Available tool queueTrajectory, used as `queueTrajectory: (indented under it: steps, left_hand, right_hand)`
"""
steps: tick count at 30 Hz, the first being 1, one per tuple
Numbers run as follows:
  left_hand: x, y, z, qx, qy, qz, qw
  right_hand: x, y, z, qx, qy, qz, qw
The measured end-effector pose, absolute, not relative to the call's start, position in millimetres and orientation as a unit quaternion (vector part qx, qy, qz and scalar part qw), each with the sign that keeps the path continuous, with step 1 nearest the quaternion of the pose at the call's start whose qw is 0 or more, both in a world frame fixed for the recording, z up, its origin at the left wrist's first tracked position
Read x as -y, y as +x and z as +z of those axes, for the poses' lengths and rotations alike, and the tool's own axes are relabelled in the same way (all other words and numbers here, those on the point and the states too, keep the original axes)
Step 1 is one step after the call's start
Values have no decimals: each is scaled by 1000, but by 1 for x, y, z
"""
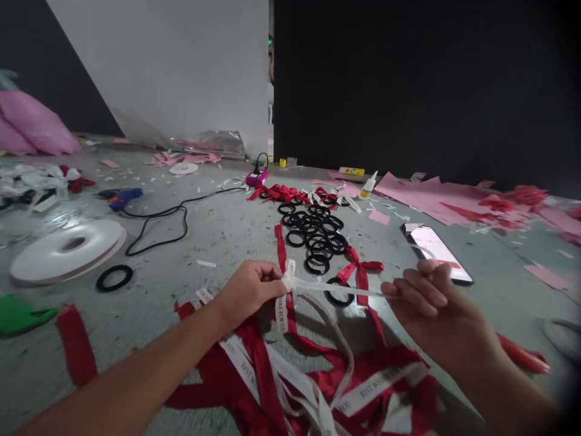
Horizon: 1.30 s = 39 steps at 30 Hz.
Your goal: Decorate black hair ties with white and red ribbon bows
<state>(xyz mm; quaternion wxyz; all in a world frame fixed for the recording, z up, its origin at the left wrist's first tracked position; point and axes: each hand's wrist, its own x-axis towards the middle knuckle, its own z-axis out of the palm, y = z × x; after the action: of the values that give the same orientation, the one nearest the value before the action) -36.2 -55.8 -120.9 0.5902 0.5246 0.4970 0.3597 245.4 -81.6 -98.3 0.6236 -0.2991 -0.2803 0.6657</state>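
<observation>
My left hand (254, 290) pinches a white ribbon printed with words (282, 312), its folded end sticking up between thumb and fingers. From that pinch a thin white strip (338, 289) stretches taut to my right hand (424, 293), whose fingers are curled around its other end. Under both hands lies a heap of red ribbon (261, 369) and white printed ribbon (372, 387). Just behind the strip are a black ring (339, 301) and a red bow (362, 266). Several more black rings (318, 242) are piled further back.
On the left are a white ribbon spool (68, 251), a single black ring (114, 278), a blue glue gun (120, 197) with its cord, and green scissors-like plastic (25, 316). To the right lie a lit phone (438, 254), pink paper (422, 197) and a small glue bottle (368, 185).
</observation>
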Motion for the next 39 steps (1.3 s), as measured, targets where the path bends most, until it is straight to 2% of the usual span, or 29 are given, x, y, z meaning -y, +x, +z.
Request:
queueTrajectory:
  steps: [3, 6, 8, 14, 17, 21, 24, 29, 39]
  left_hand:
    - [61, -32, -118, -494, 521, 349, 602]
    - [69, -27, -114, -473, 522, 326, 631]
    - [74, -22, -112, -461, 533, 306, 639]
    - [84, -14, -113, -433, 530, 275, 676]
    - [84, -14, -116, -427, 531, 273, 679]
    - [83, -15, -117, -418, 537, 270, 681]
    - [83, -16, -116, -423, 528, 275, 683]
    - [83, -16, -117, -431, 533, 282, 672]
    - [83, -16, -117, -386, 559, 260, 686]
  right_hand:
    - [93, 239, -103, 375, -372, 663, 530]
    - [106, 226, -105, 507, -466, 599, 408]
    - [111, 218, -105, 553, -481, 563, 381]
    - [114, 211, -110, 490, -438, 612, 439]
    - [113, 209, -110, 499, -449, 586, 453]
    - [112, 204, -107, 577, -438, 554, 411]
    - [114, 202, -107, 573, -425, 596, 370]
    - [114, 205, -110, 454, -390, 677, 428]
    - [111, 202, -111, 536, -508, 538, 408]
